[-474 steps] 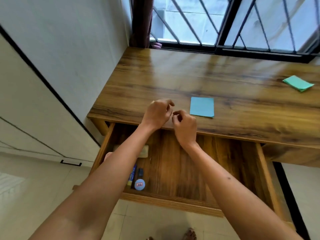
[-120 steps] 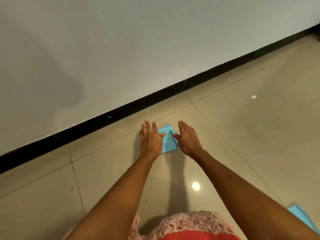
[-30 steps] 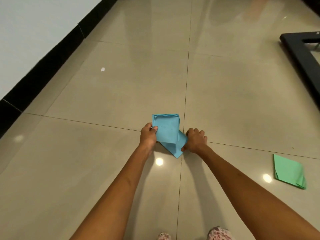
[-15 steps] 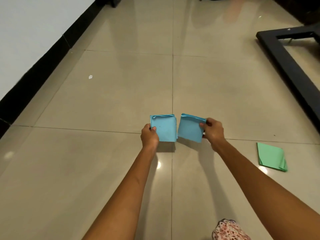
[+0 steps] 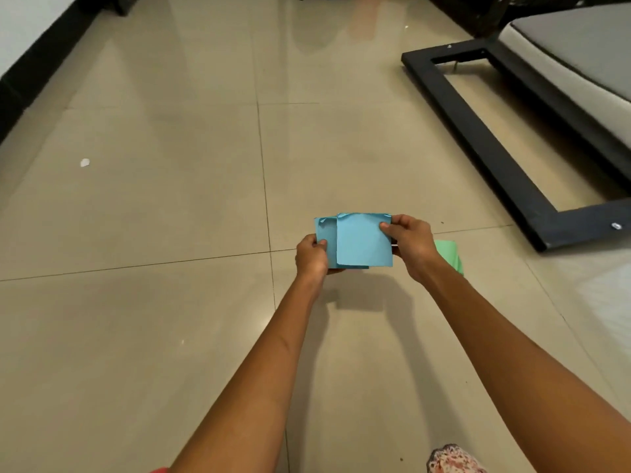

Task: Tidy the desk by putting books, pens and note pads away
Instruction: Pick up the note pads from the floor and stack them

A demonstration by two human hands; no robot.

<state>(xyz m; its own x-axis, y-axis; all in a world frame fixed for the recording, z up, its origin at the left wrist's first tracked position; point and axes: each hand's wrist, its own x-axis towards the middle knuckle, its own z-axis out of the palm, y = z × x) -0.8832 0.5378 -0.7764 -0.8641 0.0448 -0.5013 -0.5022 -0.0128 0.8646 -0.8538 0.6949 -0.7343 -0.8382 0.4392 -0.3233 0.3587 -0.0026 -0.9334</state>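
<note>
Two blue pads are held up over the tiled floor (image 5: 170,206), one in each hand. The left hand (image 5: 312,256) pinches the rear pad (image 5: 324,232) at its left edge, thumb on the front face and fingers behind. The right hand (image 5: 411,245) grips the front pad (image 5: 362,240) at its upper right corner, thumb pressed on the face. The front pad overlaps most of the rear one, so only a strip of the rear pad shows at the left, beside the left thumb. Both pads have slightly curled top edges. Whether the two pads touch cannot be told.

A green pad (image 5: 452,252) lies on the floor just past the right wrist, mostly hidden by that hand. Well beyond the right hand, to the upper right, stands a black frame (image 5: 478,138) on the floor, with a pale cushion (image 5: 580,49) above it. Far to the left of the left hand lies a small white scrap (image 5: 84,162).
</note>
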